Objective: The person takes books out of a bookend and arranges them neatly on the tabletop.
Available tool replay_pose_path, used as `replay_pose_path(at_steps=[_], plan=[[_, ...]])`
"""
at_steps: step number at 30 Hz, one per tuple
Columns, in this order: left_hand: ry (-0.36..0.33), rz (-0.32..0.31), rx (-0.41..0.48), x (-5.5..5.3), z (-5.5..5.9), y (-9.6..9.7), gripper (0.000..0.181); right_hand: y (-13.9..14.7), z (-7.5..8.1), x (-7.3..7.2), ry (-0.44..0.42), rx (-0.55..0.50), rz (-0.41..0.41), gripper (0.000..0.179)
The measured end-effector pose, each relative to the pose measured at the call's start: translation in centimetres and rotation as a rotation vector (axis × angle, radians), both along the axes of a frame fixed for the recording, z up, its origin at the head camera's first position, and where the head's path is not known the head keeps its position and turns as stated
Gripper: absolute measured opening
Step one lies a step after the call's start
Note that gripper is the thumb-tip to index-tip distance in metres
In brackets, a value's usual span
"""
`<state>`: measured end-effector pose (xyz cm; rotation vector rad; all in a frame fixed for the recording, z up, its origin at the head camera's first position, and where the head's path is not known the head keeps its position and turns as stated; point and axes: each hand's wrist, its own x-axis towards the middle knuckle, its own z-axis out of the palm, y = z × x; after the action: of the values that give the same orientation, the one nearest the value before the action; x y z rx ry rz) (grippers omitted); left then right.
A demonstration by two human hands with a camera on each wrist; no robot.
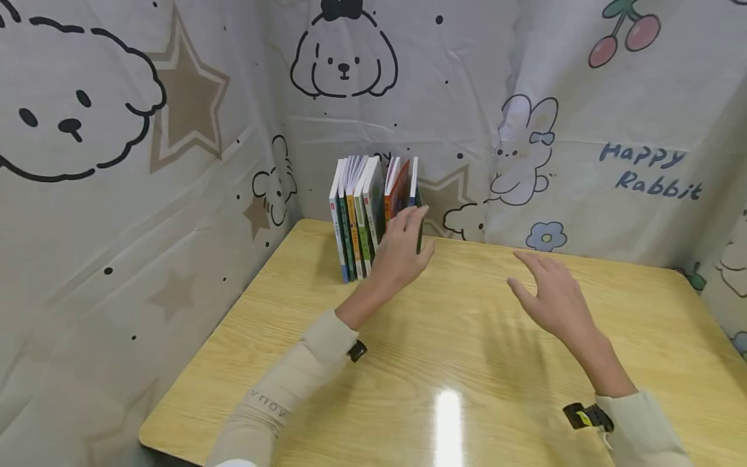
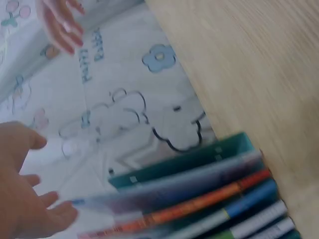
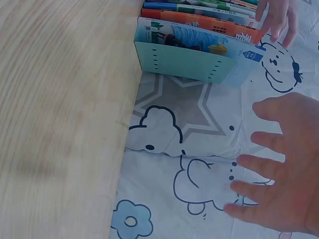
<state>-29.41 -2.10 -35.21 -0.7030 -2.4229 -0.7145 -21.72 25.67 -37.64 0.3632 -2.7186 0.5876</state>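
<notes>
Several upright books [image 1: 356,214] stand in a row at the back left of the table. At the row's right end, a teal bookend [image 3: 184,62] with small holes borders a light-blue picture book [image 3: 197,40]. Beside that is an orange-spined book [image 3: 199,21]. My left hand [image 1: 399,250] is over the right part of the row, its fingers extended and holding nothing; whether a fingertip touches a book, I cannot tell. My right hand [image 1: 551,295] hovers above the table to the right of the books, thumb and fingers spread, with nothing in it.
The wooden table [image 1: 443,337] has a rounded left front corner. Printed cloth [image 1: 408,123] with cartoon animals and stars hangs behind the table and along its left side, close to the books.
</notes>
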Motion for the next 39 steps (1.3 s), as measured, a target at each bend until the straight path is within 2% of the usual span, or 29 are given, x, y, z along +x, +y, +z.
replay_pose_path(at_steps=[2, 4, 7, 9, 11, 15, 18, 20, 23, 26, 29, 33, 39], plan=[[0.068, -0.017, 0.138, -0.3, -0.4, -1.1, 0.051, 0.2, -0.4, 0.2, -0.006, -0.033, 0.006, 0.051], [0.139, -0.004, 0.256, -0.7, -0.8, -2.3, 0.047, 0.4, -0.8, 0.5, -0.024, -0.068, 0.005, 0.050], [0.213, 0.067, 0.351, -1.3, -1.4, -4.0, 0.049, 0.7, -1.4, 0.9, -0.024, -0.104, 0.006, 0.047], [0.203, 0.112, 0.391, -1.6, -1.6, -5.0, 0.057, 0.9, -1.7, 1.1, -0.010, -0.123, 0.009, 0.045], [0.146, 0.142, 0.434, -2.1, -1.7, -6.0, 0.064, 1.0, -1.9, 1.3, 0.009, -0.136, 0.010, 0.043], [-0.048, 0.171, 0.528, -3.1, -1.7, -7.6, 0.074, 1.1, -1.9, 1.2, 0.033, -0.148, 0.015, 0.041], [-0.181, 0.190, 0.528, -3.8, -1.7, -8.7, 0.076, 0.9, -1.9, 1.1, 0.038, -0.157, 0.026, 0.040], [-0.243, 0.201, 0.510, -4.1, -1.8, -9.3, 0.076, 0.7, -1.9, 0.9, 0.042, -0.160, 0.036, 0.039], [-0.276, 0.234, 0.478, -4.5, -1.9, -10.0, 0.071, 0.5, -2.0, 0.7, 0.041, -0.170, 0.052, 0.039], [-0.237, 0.281, 0.436, -4.6, -1.9, -10.5, 0.057, 0.5, -2.1, 0.6, 0.038, -0.176, 0.061, 0.039], [-0.165, 0.315, 0.411, -4.8, -2.0, -10.6, 0.042, 0.5, -2.3, 0.5, 0.029, -0.179, 0.063, 0.040], [-0.091, 0.320, 0.462, -5.0, -2.1, -10.6, 0.033, 0.6, -2.4, 0.4, 0.016, -0.179, 0.066, 0.040], [-0.033, 0.319, 0.560, -5.2, -2.2, -10.8, 0.017, 0.5, -2.5, 0.2, 0.054, -0.173, 0.079, 0.042]])
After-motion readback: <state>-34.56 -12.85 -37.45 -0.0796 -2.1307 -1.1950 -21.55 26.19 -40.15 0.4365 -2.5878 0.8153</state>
